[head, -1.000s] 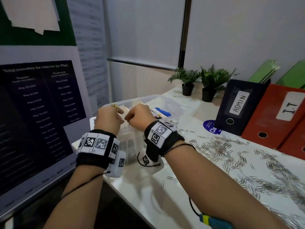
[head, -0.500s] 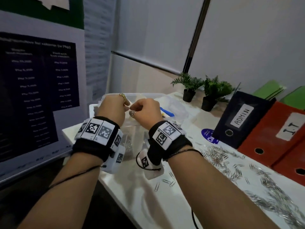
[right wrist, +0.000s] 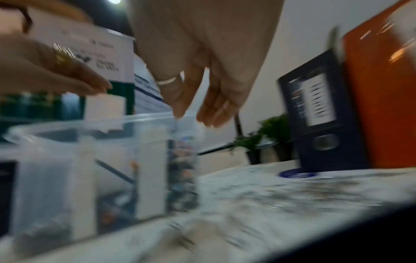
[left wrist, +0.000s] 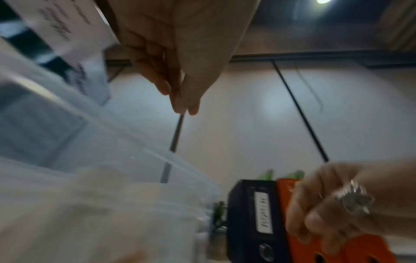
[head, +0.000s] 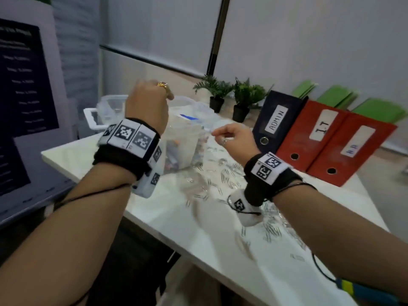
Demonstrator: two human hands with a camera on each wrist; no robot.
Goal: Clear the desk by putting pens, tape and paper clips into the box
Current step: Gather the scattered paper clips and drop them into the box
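**Head view.** Against 0.5 s ago: left hand [head: 146,104] and right hand [head: 234,140] no longer knuckle to knuckle above the clear plastic box [head: 110,107]. Now apart: left raised over the box, right swung out toward the loose paper clips [head: 227,175] on the white desk [head: 198,235]. Reads as 1 drop-off done and a reach for the next batch beginning. Judged far from finished, with most clips left on the desk.

Count:
- 1 box
- 2 potted plants [head: 215,93]
- 1 navy ADMIN binder [head: 278,120]
- 2 red binders [head: 320,133]
- green folders [head: 335,97] behind, about 3
- clips on the desk too many to count
- no pens or tape visible on the desk

**Left wrist view.** Left hand [left wrist: 175,58] with fingertips [left wrist: 193,106] bunched against the thumb, above the box rim [left wrist: 180,169]. Cannot tell whether a clip sits between them. Right hand [left wrist: 337,204] low at right, 1 ring showing.

**Right wrist view.** Right hand [right wrist: 202,71] with fingers hanging loose and released, nothing held, just beside the box rim [right wrist: 146,119]. Left hand [right wrist: 56,71] over the box. Mixed small coloured items in 1 compartment and a grey heap in another, too blurred to name. Clips [right wrist: 292,192] strewn across the desk to the right.
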